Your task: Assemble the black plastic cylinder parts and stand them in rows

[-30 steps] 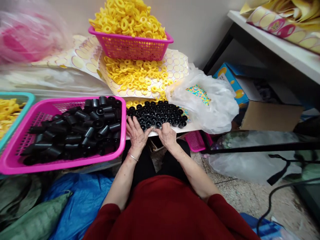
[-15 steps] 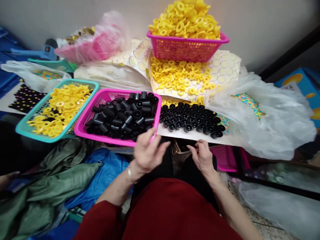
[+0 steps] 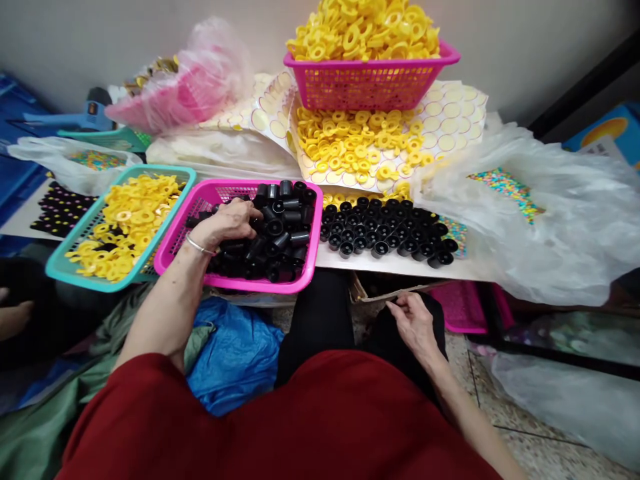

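My left hand [image 3: 233, 220] reaches into the pink basket [image 3: 167, 243], over a heap of short black plastic cylinders [image 3: 277, 227]. Thumb and fingers are apart and touch the cylinders, though some fingertips are lost among the dark pieces. On the right, above my knee, my right hand [image 3: 413, 320] is held with its fingers curled in and the thumb close to them; nothing shows between them. Beyond it, several black cylinders [image 3: 380, 248] stand upright in rows on a white board [image 3: 345, 265], hollow ends up.
Left of the pink basket is a turquoise basket [image 3: 55, 270] of yellow ring-shaped pieces [image 3: 143, 213]. Another pink basket [image 3: 365, 83], heaped with yellow pieces, stands at the back. Plastic bags [image 3: 560, 220] crowd the right side. A blue glue gun [image 3: 93, 113] lies far left. Another person's hand [image 3: 15, 317] shows there.
My left hand has moved left and away from me, from the pink basket's near right corner into its black cylinders. The right hand has dropped slightly and curled its fingers closer together.
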Available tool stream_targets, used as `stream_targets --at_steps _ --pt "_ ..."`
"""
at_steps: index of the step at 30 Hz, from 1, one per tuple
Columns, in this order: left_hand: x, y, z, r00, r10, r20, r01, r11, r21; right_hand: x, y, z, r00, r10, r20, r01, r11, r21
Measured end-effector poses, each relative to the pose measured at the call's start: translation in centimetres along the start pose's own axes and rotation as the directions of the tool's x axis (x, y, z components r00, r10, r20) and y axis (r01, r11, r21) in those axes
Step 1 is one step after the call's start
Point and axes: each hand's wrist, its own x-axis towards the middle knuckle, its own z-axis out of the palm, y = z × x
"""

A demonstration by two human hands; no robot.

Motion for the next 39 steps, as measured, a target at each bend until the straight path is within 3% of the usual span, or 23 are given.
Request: stream_targets --at_steps 2,4,5,7,10,13,16,19,23,28,31,33,36,39 --pt "-0.4 0.3 0.4 0.997 -0.002 0.079 -0.010 0.989 0.147 0.0 -0.2 0.0 1.000 0.019 0.024 -0.020 0.999 0.031" --pt "-1.0 0.4 0.5 0.999 -0.020 0.036 0.014 0.985 0.171 0.2 -0.6 -0.1 0.998 0.041 0.056 -0.045 0.997 0.067" --pt "-1.3 0.4 0.3 0.999 -0.037 -0.007 0.038 0.994 0.102 0.3 -0.8 -0.2 0.996 0.053 0.070 -0.059 0.994 0.087" --pt "-1.9 0.3 -0.2 0.991 -0.102 -0.083 0.083 0.976 -0.202 0.6 -1.4 -0.5 0.994 0.068 0.090 -0.079 0.989 0.122" --pt "-2.7 0.3 -1.5 0.952 -0.236 -0.196 0.043 0.735 -0.677 1.0 -2.2 -0.7 0.994 0.065 0.090 -0.079 0.984 0.160" --pt "-3.4 0.9 -2.9 0.923 -0.307 -0.233 -0.037 0.532 -0.846 1.3 -2.9 -0.6 0.995 0.047 0.084 -0.062 0.980 0.191" --pt "-4.1 2.0 -3.6 0.957 -0.263 -0.124 -0.011 0.395 -0.919 1.6 -3.8 -0.4 0.997 0.016 0.071 -0.030 0.979 0.201" --pt "-4.6 3.3 -3.3 0.981 -0.193 0.001 0.067 0.333 -0.941 2.0 -5.0 -0.5 0.997 -0.025 0.068 0.011 0.980 0.197" --pt "-5.1 5.3 -1.8 0.982 -0.120 0.146 0.171 0.237 -0.956 3.3 -7.6 -1.0 0.992 -0.105 0.068 0.090 0.978 0.190" --pt "-5.9 8.7 0.2 0.971 -0.055 0.231 0.237 0.160 -0.958 5.3 -12.8 -0.7 0.953 -0.294 0.067 0.264 0.921 0.285" --pt "-6.8 10.9 1.5 0.988 -0.017 0.155 0.155 0.230 -0.961 6.0 -15.9 0.4 0.950 -0.297 0.092 0.230 0.869 0.437" --pt "-7.6 12.2 2.4 1.000 0.012 -0.014 -0.017 0.346 -0.938 6.3 -17.2 1.4 0.960 -0.205 0.192 0.055 0.808 0.587" --pt "-8.7 13.4 3.7 0.958 0.129 -0.256 -0.285 0.540 -0.792 6.5 -17.8 2.7 0.916 -0.086 0.392 -0.262 0.612 0.746" --pt "-9.6 13.7 4.6 0.922 0.259 -0.287 -0.385 0.681 -0.623 6.6 -17.2 3.5 0.872 -0.051 0.487 -0.431 0.393 0.812"
